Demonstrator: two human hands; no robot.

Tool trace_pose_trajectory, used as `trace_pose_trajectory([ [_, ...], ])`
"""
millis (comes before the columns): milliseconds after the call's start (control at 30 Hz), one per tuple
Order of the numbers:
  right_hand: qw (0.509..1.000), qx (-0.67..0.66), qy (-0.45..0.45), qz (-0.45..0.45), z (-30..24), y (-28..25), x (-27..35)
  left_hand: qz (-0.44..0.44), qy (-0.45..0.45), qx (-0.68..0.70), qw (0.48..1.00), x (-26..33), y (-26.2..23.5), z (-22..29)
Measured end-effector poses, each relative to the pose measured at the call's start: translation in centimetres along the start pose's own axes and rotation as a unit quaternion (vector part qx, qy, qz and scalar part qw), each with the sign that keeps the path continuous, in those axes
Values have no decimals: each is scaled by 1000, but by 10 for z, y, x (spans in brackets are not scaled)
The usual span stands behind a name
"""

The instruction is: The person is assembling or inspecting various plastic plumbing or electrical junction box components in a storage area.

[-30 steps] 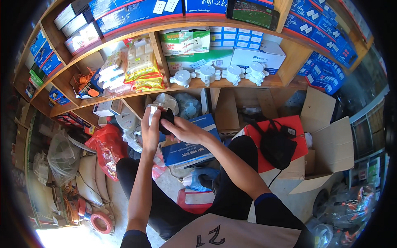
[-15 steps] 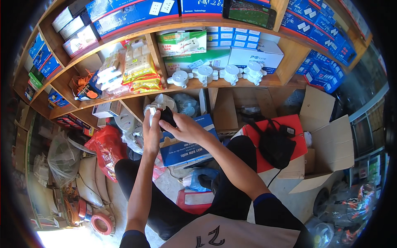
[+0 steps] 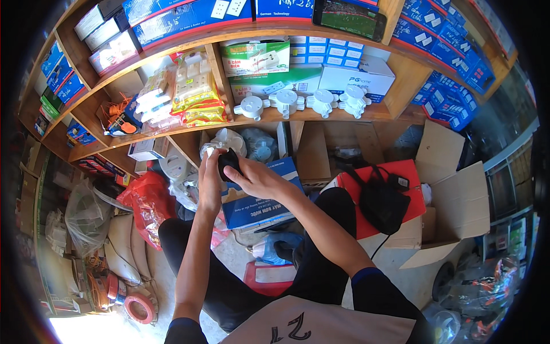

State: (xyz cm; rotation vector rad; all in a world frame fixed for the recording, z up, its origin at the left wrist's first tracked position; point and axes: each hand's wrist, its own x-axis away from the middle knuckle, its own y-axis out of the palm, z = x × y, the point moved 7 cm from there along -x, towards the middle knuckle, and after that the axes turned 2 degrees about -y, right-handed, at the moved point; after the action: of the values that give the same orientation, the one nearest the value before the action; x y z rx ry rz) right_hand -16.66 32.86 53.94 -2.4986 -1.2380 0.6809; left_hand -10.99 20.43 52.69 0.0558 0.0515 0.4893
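In front of the lower shelf both my hands are raised close together. My left hand (image 3: 209,182) is closed around a small white piece (image 3: 211,152), of which only the top shows between the fingers. A small black object (image 3: 228,163) with a rounded outline sits between the hands. My right hand (image 3: 256,176) grips it, thumb pressed on its side. What kind of thing either one is, I cannot make out. Just below and behind the hands lies a blue-and-white carton (image 3: 258,203).
Several round white junction boxes (image 3: 286,102) line the shelf edge, below a phone (image 3: 350,20) playing video. On the right, a red box (image 3: 355,221) carries a black bag (image 3: 381,200) beside an open cardboard carton (image 3: 458,200). A red plastic bag (image 3: 150,200) lies left; a red stool (image 3: 258,281) stands between my legs.
The black object has turned more upright, and my hands have drawn together around it. Less of the white piece shows now. The whole view has shifted slightly.
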Motion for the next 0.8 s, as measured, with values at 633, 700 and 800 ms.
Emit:
trace_pose_trajectory([
  [633,973,-174,-94,120,-14,-20,-8,-171,-3,219,961,8,20,20],
  [700,972,-208,-34,101,-17,-28,-6,-175,-19,229,957,10,19,18],
  [800,955,-276,60,93,-11,-25,-3,-184,-66,210,958,12,17,8],
])
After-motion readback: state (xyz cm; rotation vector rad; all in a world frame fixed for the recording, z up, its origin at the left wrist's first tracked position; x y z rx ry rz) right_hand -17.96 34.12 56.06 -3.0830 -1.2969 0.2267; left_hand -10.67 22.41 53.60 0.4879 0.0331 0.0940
